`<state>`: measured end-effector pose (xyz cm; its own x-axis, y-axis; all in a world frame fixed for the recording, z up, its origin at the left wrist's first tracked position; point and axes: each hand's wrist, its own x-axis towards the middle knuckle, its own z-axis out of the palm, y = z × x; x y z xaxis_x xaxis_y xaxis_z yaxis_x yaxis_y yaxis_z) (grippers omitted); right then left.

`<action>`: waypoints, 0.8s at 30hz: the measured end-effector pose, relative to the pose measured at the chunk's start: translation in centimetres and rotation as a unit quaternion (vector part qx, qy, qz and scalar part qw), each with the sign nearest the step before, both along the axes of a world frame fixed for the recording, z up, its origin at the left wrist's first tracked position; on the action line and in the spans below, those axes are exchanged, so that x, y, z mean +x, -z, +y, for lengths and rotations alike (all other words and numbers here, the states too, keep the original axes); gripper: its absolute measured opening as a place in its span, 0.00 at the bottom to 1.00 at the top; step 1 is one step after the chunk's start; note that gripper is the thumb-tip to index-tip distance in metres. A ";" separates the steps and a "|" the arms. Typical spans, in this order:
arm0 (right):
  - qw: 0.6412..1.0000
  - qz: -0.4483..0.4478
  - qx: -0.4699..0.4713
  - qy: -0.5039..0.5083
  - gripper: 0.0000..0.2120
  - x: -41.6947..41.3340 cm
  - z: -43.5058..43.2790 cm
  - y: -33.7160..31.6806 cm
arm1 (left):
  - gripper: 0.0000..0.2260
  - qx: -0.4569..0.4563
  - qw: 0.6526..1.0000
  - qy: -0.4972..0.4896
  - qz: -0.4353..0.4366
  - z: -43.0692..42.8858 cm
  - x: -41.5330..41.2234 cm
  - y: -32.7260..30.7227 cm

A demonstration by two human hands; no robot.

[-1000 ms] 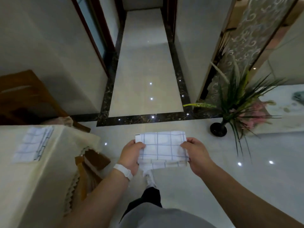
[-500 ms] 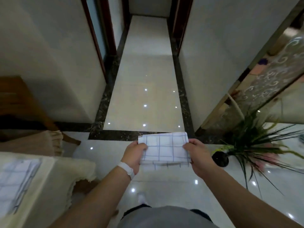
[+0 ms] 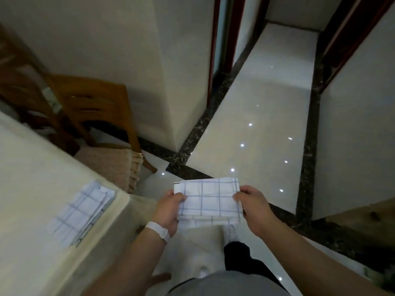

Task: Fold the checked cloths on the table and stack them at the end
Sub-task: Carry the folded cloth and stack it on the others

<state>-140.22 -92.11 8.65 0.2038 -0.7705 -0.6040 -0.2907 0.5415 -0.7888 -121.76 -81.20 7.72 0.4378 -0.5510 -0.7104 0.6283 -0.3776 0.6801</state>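
I hold a folded white cloth with blue checks (image 3: 210,197) in the air over the floor, in front of my body. My left hand (image 3: 168,208) grips its left edge and my right hand (image 3: 253,207) grips its right edge. A lower layer of the cloth hangs a little below the fold. On the table (image 3: 32,171) to my left lies a stack of folded checked cloths (image 3: 80,212), close to the table's corner. My hands are well to the right of that stack.
A wooden chair (image 3: 94,107) with a pink cushion stands behind the table's corner, against the cream wall. A glossy tiled corridor (image 3: 256,116) with dark borders runs ahead. My legs and a white shoe (image 3: 229,231) show below the cloth.
My view has swung left: the plant is gone from sight, and the table, the stack and the chair have come closer in. Both hands still hold the folded cloth the same way.
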 end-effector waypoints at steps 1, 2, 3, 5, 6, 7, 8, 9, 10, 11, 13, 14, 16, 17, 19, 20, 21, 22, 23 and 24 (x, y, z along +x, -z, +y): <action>1.000 -0.003 0.005 -0.016 0.09 1.1 -0.8 0.4 | 0.10 0.007 1.000 -0.018 0.003 -0.1 0.8 0.1; 0.999 -0.004 0.013 -0.040 0.07 2.6 -1.9 0.8 | 0.09 0.014 0.999 -0.040 0.001 -0.4 1.8 0.4; 0.998 -0.003 0.015 -0.054 0.07 3.6 -2.7 1.0 | 0.09 0.024 0.998 -0.053 -0.004 -0.6 2.4 0.4; 0.996 -0.007 0.020 -0.090 0.08 5.9 -4.4 1.6 | 0.07 0.041 0.995 -0.090 -0.016 -1.1 3.6 0.2; 0.993 -0.009 0.025 -0.113 0.08 7.1 -5.4 1.5 | 0.07 0.048 0.993 -0.110 -0.019 -1.6 4.2 0.2; 0.990 -0.011 0.031 -0.136 0.08 8.2 -6.5 1.7 | 0.08 0.054 0.990 -0.127 -0.017 -2.0 4.7 0.0; 0.987 -0.010 0.036 -0.157 0.08 9.2 -7.6 1.9 | 0.09 0.058 0.988 -0.141 -0.015 -2.6 5.2 -0.3; 0.983 -0.012 0.036 -0.178 0.08 10.3 -8.6 1.9 | 0.12 0.067 0.985 -0.156 -0.017 -3.1 5.7 -0.5; 0.979 -0.014 0.038 -0.199 0.07 11.2 -9.6 1.9 | 0.16 0.073 0.982 -0.175 -0.020 -3.7 6.2 -0.7; 0.975 -0.020 0.042 -0.217 0.07 12.2 -10.6 1.8 | 0.19 0.081 0.977 -0.197 -0.026 -4.2 6.7 -0.8; 0.966 -0.025 0.049 -0.254 0.08 14.1 -12.3 1.8 | 0.21 0.087 0.971 -0.221 -0.041 -5.1 7.6 -0.8; 0.959 -0.024 0.050 -0.278 0.08 15.0 -13.0 1.8 | 0.21 0.088 0.967 -0.234 -0.046 -5.3 7.9 -0.9; 0.943 -0.027 0.048 -0.328 0.08 16.8 -13.9 1.8 | 0.19 0.093 0.955 -0.276 -0.053 -5.3 8.5 -1.1; 0.935 -0.031 0.048 -0.349 0.08 17.8 -14.1 1.8 | 0.18 0.099 0.948 -0.296 -0.056 -5.2 8.7 -1.4; 0.922 -0.028 0.040 -0.385 0.08 19.6 -13.9 1.9 | 0.13 0.106 0.938 -0.324 -0.067 -4.7 8.9 -2.1; 0.915 -0.022 0.037 -0.401 0.08 20.5 -13.6 1.8 | 0.09 0.107 0.933 -0.338 -0.070 -4.4 8.9 -2.5; 0.908 -0.020 0.038 -0.417 0.08 21.4 -13.0 1.7 | 0.05 0.108 0.926 -0.355 -0.071 -3.7 8.9 -2.8; 0.899 -0.019 0.044 -0.434 0.08 22.3 -12.4 1.6 | 0.04 0.111 0.919 -0.371 -0.071 -3.0 9.0 -3.1; 0.889 -0.020 0.050 -0.455 0.08 23.2 -11.7 1.5 | 0.05 0.115 0.912 -0.387 -0.071 -2.1 9.2 -3.4; 0.877 -0.019 0.054 -0.478 0.08 24.1 -11.0 1.4 | 0.05 0.115 0.905 -0.402 -0.073 -1.2 9.4 -3.6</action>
<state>-116.07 -103.09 7.24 0.7459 -0.1762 -0.6423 -0.6274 0.1375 -0.7664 -112.33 -82.42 11.29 0.7297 0.1431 -0.6687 0.6734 0.0198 0.7390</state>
